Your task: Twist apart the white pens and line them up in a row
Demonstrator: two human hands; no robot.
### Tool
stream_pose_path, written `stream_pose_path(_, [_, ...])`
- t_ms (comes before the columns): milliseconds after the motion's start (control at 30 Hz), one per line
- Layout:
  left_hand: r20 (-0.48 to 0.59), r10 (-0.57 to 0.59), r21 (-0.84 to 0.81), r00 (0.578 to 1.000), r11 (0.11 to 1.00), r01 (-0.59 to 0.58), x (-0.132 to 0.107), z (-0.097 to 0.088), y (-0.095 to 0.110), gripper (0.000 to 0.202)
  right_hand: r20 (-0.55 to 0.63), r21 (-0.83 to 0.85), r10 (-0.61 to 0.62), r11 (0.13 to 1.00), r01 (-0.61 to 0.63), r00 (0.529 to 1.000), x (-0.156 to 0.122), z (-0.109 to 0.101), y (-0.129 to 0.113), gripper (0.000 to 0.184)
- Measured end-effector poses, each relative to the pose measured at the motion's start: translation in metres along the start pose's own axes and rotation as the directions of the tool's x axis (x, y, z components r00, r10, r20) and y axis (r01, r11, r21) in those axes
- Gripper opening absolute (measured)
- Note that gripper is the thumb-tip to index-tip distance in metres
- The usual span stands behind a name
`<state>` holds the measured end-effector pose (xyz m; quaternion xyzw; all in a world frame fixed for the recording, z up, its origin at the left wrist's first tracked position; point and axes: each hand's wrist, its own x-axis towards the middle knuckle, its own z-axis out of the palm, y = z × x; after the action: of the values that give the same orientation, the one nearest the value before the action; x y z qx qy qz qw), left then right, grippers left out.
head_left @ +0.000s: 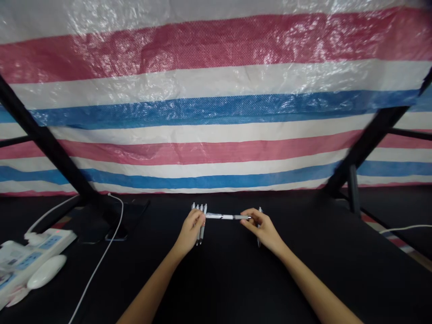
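Observation:
A white and grey pen [227, 217] lies level between my two hands, just over the black table. My left hand [193, 226] pinches its left end, which looks wrapped in something clear. The grey end on the right sits between the thumb and fingers of my right hand [262, 226]. Several similar pens [202, 234] lie side by side beneath and beside my left hand, partly covered by it. Another pen [259, 210] lies under my right hand, mostly hidden.
A white power strip [50, 245] with plugs and a white mouse [47, 272] are at the left. A white cable [107, 249] runs along the table [216, 279]. Dark slanted frame bars [64, 157] stand on both sides, before a striped plastic sheet [216, 153].

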<state>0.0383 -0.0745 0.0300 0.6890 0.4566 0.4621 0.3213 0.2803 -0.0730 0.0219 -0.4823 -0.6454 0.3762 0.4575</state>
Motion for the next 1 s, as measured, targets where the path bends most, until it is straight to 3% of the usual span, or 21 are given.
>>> stream_pose_path(167, [-0.039,-0.003,-0.005,0.999,1.000,0.003,0.001,-0.002,-0.002,0.040,0.040,-0.102,-0.018,0.995,0.022,0.999,-0.002,0.002,0.002,0.025])
stream_pose_path(367, [-0.030,-0.007,-0.006,1.000,1.000,0.007,-0.001,-0.002,-0.004,0.041,0.066,-0.109,-0.040,0.993,0.047,0.997,-0.004,0.000,-0.004,0.027])
stream_pose_path(567, [-0.020,-0.018,-0.036,1.000,0.999,0.017,-0.002,0.001,-0.003,0.039,0.084,-0.128,-0.037,0.991,0.048,0.996,-0.006,0.000,-0.009,0.045])
stream_pose_path(733, [0.017,0.020,-0.024,1.000,1.000,-0.020,-0.003,0.001,0.005,0.038,0.113,-0.034,0.072,0.997,-0.069,0.991,-0.004,0.001,-0.006,0.060])
stream_pose_path(1000, [-0.028,0.000,0.036,1.000,0.999,0.001,-0.002,0.000,-0.004,0.036,0.053,0.121,0.017,0.992,-0.024,0.998,0.001,0.000,0.001,0.039])
